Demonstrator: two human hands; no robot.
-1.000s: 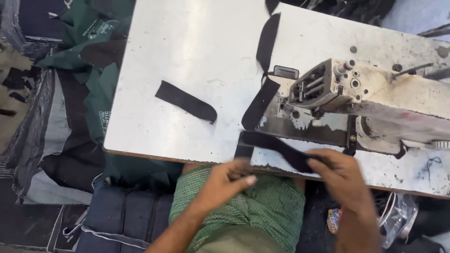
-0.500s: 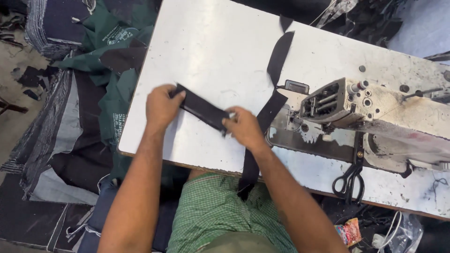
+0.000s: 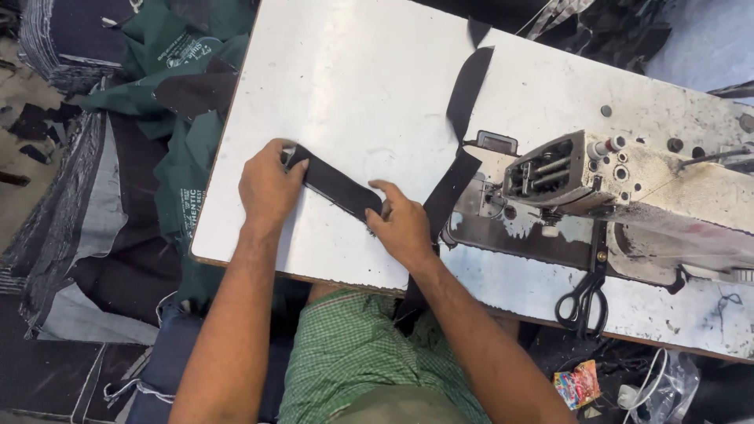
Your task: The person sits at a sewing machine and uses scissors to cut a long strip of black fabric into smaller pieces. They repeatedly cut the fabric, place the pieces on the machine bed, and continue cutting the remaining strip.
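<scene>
A short black fabric strip [image 3: 336, 184] lies on the white sewing table [image 3: 369, 86]. My left hand [image 3: 267, 188] grips its left end with the fingers curled over it. My right hand [image 3: 402, 224] presses and pinches its right end. A longer black strip [image 3: 463, 94] runs from the table's far side, past the sewing machine's [image 3: 628, 180] needle area, and hangs over the near edge beside my right wrist.
Black scissors [image 3: 583, 298] lie on the table in front of the machine. Piles of green and dark denim cloth [image 3: 149, 157] cover the floor at the left. A small colourful packet [image 3: 577, 385] lies below the table edge at the right.
Both hands have moved from the long strip near the machine to the short strip at the left and hold its ends. The view has shifted slightly.
</scene>
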